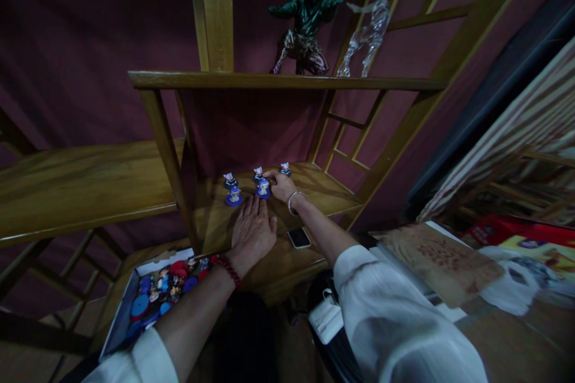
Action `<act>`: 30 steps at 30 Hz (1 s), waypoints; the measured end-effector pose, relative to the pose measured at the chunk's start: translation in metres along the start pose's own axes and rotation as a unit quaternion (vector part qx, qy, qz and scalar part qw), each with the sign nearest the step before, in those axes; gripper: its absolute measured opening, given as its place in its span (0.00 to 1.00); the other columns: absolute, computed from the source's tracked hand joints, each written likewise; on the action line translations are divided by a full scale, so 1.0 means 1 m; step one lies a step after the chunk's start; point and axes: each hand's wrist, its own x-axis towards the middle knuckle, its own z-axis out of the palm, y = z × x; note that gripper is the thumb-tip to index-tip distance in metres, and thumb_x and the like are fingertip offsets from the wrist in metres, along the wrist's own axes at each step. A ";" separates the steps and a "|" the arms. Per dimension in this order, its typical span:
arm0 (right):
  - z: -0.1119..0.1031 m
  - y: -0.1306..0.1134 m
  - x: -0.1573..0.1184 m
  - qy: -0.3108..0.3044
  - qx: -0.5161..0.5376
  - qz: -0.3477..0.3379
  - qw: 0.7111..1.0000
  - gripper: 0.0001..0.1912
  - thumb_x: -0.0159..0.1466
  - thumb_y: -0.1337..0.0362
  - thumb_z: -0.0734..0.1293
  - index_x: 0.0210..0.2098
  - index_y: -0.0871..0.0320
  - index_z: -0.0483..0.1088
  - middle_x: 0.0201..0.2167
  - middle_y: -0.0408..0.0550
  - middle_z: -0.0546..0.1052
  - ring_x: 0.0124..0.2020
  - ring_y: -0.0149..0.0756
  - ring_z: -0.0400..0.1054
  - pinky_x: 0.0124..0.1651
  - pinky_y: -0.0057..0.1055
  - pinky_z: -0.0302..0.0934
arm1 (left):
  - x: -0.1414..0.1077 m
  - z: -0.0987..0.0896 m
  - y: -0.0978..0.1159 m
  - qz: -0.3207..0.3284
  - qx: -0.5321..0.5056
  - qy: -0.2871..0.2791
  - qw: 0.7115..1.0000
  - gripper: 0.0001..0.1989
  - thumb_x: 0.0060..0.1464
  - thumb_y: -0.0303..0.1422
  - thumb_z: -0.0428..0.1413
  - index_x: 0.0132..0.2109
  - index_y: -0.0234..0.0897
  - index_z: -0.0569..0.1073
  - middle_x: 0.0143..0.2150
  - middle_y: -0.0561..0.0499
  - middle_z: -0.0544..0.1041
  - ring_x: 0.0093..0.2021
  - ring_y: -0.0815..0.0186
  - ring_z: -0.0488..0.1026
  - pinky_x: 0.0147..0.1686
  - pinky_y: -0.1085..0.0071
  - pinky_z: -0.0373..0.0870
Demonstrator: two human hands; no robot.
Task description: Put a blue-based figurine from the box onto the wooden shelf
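My left hand [255,228] lies flat on the wooden shelf with its fingers stretched out, tips just short of the small figurines. A blue-based figurine [263,189] stands beyond those fingertips. My right hand [281,185] is at that figurine's right side, index finger reaching behind it and fingers closed in against it; the exact contact is partly hidden. To the left stands another blue-based figurine [234,195]. Behind are three dark-based figurines with pale heads: a left one [230,180], a middle one [257,174] close to my right index finger, and a right one [285,169].
A phone [299,238] lies near the shelf's front edge. At lower left, an open box [120,310] holds many small figures. A hooded statue [309,24] and a clear deer figure [372,27] stand on the upper shelf [287,81]. Cardboard [442,260] lies at right.
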 end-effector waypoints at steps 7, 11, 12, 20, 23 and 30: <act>0.000 -0.001 -0.001 -0.005 -0.006 -0.001 1.000 0.16 0.55 0.76 0.58 0.39 0.55 0.70 0.35 0.43 0.75 0.38 0.31 0.69 0.45 0.27 0.61 | 0.000 0.001 -0.001 0.005 -0.007 0.009 1.000 0.27 0.56 0.37 0.40 0.58 0.23 0.57 0.61 0.38 0.57 0.62 0.58 0.50 0.60 0.63 0.46; -0.001 -0.002 -0.002 -0.004 -0.009 0.010 1.000 0.17 0.55 0.76 0.57 0.38 0.56 0.70 0.35 0.44 0.76 0.38 0.31 0.68 0.45 0.26 0.60 | 0.000 0.001 -0.001 0.004 -0.015 0.006 1.000 0.27 0.56 0.37 0.41 0.58 0.22 0.57 0.61 0.37 0.57 0.62 0.58 0.50 0.60 0.62 0.46; -0.001 -0.002 -0.002 0.000 -0.011 0.017 1.000 0.17 0.55 0.76 0.57 0.38 0.56 0.70 0.35 0.44 0.76 0.38 0.32 0.68 0.46 0.27 0.60 | 0.000 0.001 -0.001 0.004 -0.017 0.005 1.000 0.27 0.56 0.37 0.41 0.58 0.22 0.58 0.61 0.37 0.57 0.62 0.58 0.50 0.60 0.62 0.46; -0.003 0.001 -0.006 0.015 0.032 -0.074 0.997 0.23 0.51 0.81 0.55 0.37 0.56 0.72 0.38 0.41 0.76 0.41 0.30 0.68 0.50 0.28 0.59 | -0.001 -0.001 -0.001 0.000 -0.031 0.000 1.000 0.27 0.56 0.37 0.40 0.58 0.22 0.58 0.61 0.36 0.57 0.62 0.56 0.50 0.59 0.59 0.47; -0.001 0.004 -0.004 0.011 0.037 -0.107 0.994 0.25 0.49 0.82 0.55 0.38 0.57 0.72 0.39 0.42 0.76 0.43 0.30 0.68 0.52 0.28 0.58 | -0.001 -0.001 0.000 -0.002 -0.037 -0.005 0.999 0.27 0.56 0.37 0.40 0.57 0.21 0.58 0.61 0.35 0.56 0.62 0.56 0.50 0.59 0.59 0.46; 0.001 0.006 -0.003 0.017 -0.002 -0.058 0.998 0.25 0.50 0.82 0.55 0.38 0.55 0.73 0.40 0.41 0.76 0.46 0.31 0.67 0.54 0.29 0.56 | 0.000 -0.001 -0.001 0.000 -0.042 0.012 0.999 0.28 0.55 0.37 0.42 0.57 0.20 0.58 0.61 0.34 0.56 0.61 0.56 0.51 0.59 0.60 0.46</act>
